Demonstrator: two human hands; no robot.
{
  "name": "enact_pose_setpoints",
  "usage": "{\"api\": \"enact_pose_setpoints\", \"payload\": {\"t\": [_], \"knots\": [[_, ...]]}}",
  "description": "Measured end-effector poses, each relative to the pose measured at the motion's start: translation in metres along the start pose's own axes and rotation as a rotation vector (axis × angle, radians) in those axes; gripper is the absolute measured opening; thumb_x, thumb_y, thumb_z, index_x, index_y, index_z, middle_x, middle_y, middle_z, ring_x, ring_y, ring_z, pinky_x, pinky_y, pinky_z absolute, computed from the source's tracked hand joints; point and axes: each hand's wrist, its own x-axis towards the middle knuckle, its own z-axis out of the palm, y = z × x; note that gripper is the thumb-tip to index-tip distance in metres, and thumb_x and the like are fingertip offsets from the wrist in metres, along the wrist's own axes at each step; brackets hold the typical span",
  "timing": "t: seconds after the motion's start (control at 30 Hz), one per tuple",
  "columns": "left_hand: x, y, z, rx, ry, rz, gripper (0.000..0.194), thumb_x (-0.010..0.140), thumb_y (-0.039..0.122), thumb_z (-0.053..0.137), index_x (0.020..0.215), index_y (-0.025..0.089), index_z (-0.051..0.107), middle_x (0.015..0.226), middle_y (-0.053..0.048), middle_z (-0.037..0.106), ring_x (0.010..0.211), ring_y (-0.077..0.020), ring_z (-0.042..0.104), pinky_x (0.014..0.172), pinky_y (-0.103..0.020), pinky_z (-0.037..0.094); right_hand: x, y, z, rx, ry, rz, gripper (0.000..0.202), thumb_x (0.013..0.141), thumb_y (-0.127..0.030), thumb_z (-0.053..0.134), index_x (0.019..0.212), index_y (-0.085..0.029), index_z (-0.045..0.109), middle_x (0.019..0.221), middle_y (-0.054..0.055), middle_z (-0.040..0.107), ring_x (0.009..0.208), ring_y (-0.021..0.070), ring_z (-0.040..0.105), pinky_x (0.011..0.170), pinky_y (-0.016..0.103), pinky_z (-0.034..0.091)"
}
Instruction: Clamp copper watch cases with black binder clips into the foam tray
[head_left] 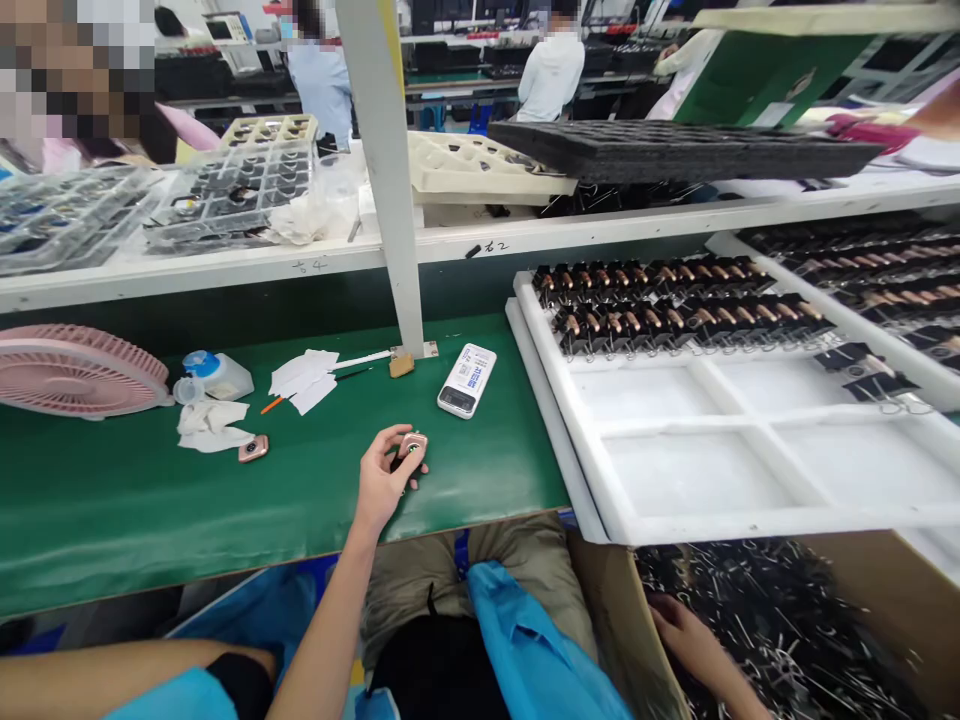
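Note:
My left hand point(386, 475) is closed round a small pink watch case point(413, 447) above the green mat point(315, 510), thumb across its face. Something dark shows under its fingers. On the right, my right hand point(686, 640) reaches down into a cardboard box point(611, 610) of black binder clips point(780, 630). Its fingertips are hard to make out, so what it holds, if anything, cannot be told. A second pink watch case point(253, 448) lies on the mat at the left, beside a crumpled white cloth point(214, 425).
A white tray point(615, 430) holds rows of clipped pink parts point(675, 315). A white device point(467, 380), paper pieces point(306, 380), a bottle point(221, 375) and a pink fan point(82, 370) lie on the mat. A post point(386, 180) supports the shelf point(600, 232). A bare arm point(135, 675) shows lower left.

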Motion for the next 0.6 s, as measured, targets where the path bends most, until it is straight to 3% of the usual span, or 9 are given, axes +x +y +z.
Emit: {"api": "enact_pose_setpoints", "payload": {"t": [0.07,0.17,0.23,0.33,0.5,0.6], "knots": [[-0.002,-0.004,0.0,0.123,0.007,0.063,0.038,0.081,0.035,0.082,0.112,0.019,0.068,0.099,-0.009,0.075,0.072,-0.0185,0.072,0.062,-0.028,0.057,0.005,-0.001,0.016,-0.053,-0.012,-0.048,0.026,0.068,-0.053,0.054,0.071,-0.031,0.068,0.089,0.012,0.077,0.104,0.0405,0.073,0.094,0.05,0.058],[-0.004,-0.006,0.0,0.325,0.022,0.202,0.024,0.085,0.032,0.077,0.104,0.018,0.074,0.101,-0.01,0.076,0.088,-0.0205,0.072,0.082,-0.031,0.057,0.009,0.002,0.024,-0.086,-0.011,-0.099,0.032,0.065,-0.051,0.054,0.073,-0.026,0.072,0.097,0.02,0.077,0.11,0.0441,0.07,0.099,0.051,0.055],[-0.005,-0.004,0.0,0.433,0.04,0.288,0.018,0.086,0.031,0.074,0.099,0.019,0.076,0.099,-0.009,0.075,0.09,-0.02,0.071,0.083,-0.031,0.055,0.01,0.007,0.025,-0.046,-0.047,-0.094,0.045,0.067,-0.054,0.047,0.079,-0.022,0.075,0.107,0.023,0.076,0.114,0.0436,0.069,0.101,0.049,0.054],[-0.006,-0.001,0.001,0.514,0.062,0.361,0.014,0.087,0.029,0.072,0.097,0.019,0.077,0.096,-0.007,0.075,0.086,-0.018,0.069,0.081,-0.029,0.054,0.01,0.011,0.026,0.035,-0.088,-0.04,0.057,0.073,-0.058,0.038,0.089,-0.02,0.077,0.115,0.02,0.076,0.118,0.0404,0.068,0.098,0.044,0.055],[-0.005,-0.001,0.001,0.553,0.059,0.376,0.015,0.089,0.031,0.071,0.098,0.02,0.077,0.1,-0.006,0.077,0.09,-0.0187,0.072,0.084,-0.03,0.055,0.006,0.0,0.02,0.036,-0.137,-0.163,0.037,0.071,-0.054,0.052,0.073,-0.027,0.076,0.09,0.014,0.079,0.102,0.0397,0.073,0.088,0.04,0.056],[-0.006,-0.002,-0.001,0.549,0.052,0.362,0.019,0.089,0.034,0.071,0.101,0.021,0.077,0.101,-0.006,0.079,0.091,-0.0196,0.074,0.087,-0.031,0.057,0.0,-0.021,0.01,0.032,-0.128,-0.086,0.025,0.07,-0.044,0.057,0.067,-0.026,0.074,0.079,0.01,0.077,0.096,0.0383,0.074,0.084,0.039,0.056]]}}
